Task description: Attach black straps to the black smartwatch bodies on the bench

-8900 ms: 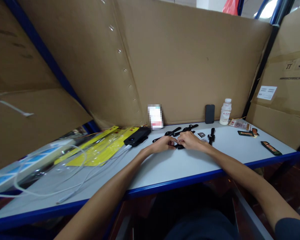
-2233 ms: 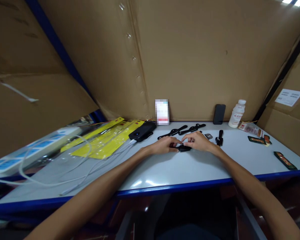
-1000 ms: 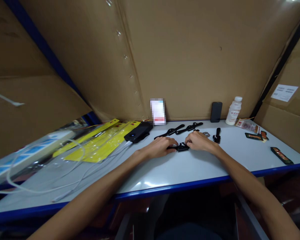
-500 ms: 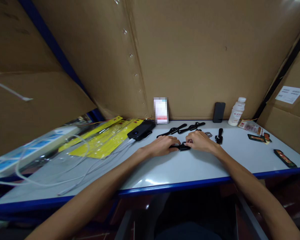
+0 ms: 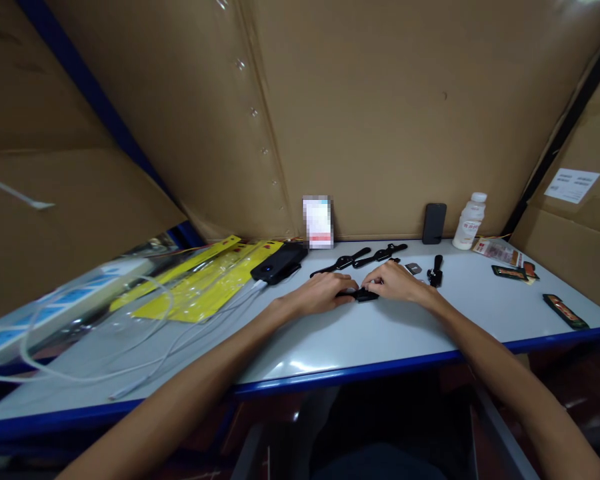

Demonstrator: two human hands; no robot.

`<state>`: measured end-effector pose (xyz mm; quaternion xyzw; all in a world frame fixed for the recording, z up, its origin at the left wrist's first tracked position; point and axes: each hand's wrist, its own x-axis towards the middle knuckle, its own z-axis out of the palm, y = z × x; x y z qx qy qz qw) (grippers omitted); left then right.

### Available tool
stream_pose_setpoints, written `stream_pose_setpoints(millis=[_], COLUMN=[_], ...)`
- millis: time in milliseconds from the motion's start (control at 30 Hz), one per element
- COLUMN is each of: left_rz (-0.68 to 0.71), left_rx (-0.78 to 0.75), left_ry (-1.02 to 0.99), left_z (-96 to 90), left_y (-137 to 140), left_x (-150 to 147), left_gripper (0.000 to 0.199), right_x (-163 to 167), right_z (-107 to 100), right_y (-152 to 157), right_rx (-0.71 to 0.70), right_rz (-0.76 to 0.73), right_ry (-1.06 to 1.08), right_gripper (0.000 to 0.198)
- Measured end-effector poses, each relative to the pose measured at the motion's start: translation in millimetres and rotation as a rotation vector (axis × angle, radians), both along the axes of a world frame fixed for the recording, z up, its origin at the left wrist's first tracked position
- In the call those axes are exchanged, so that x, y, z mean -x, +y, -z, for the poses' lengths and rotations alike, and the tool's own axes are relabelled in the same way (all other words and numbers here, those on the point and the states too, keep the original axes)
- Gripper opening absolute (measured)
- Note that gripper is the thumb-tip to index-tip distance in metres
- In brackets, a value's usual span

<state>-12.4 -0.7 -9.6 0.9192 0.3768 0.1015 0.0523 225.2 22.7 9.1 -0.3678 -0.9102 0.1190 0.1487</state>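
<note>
Brown cardboard walls, pale blue-edged tabletop, slanting blue post, dark reddish floor

Near the centre of the frame, the left hand grips one end of a black tool on the table, while the right hand touches its middle. Two similar tools lie just above. Yellow packaging spreads at left; a white bottle stands right of centre.
</note>
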Motion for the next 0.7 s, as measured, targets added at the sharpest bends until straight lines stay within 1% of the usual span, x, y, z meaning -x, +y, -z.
stream_pose_setpoints(millis=[100,267,333,433,533,700], left_rz=[-0.021,-0.026,-0.032,-0.039,-0.042,-0.048], left_rx=[0.003,0.009,0.014,0.018,0.025,0.028], left_ry=[0.028,0.047,0.049,0.041,0.032,0.027], left_z=[0.6,-0.6,-0.8,-0.1,1.1,2.3], left_y=[0.7,0.5,0.4,0.9,1.7,2.4], left_x=[0.1,-0.4,-0.3,0.0,0.4,1.1], left_gripper=[0.021,0.022,0.023,0.025,0.026,0.027], right_x=[-0.4,-2.9,-4.0,-5.5,-6.2,-4.2], right_z=[0.9,4.9,5.7,4.2,1.2,-1.3], right_y=[1.4,6.8,8.8,9.8,8.0,3.1], right_rx=[-0.082,-0.01,0.005,-0.004,-0.021,-0.043], right_rz=[-0.006,-0.072,-0.071,-0.039,-0.026,-0.013], right_ry=[-0.023,-0.013,0.006,0.021,-0.012,-0.065], right_gripper=[0.027,0.025,0.024,0.023,0.029,0.026])
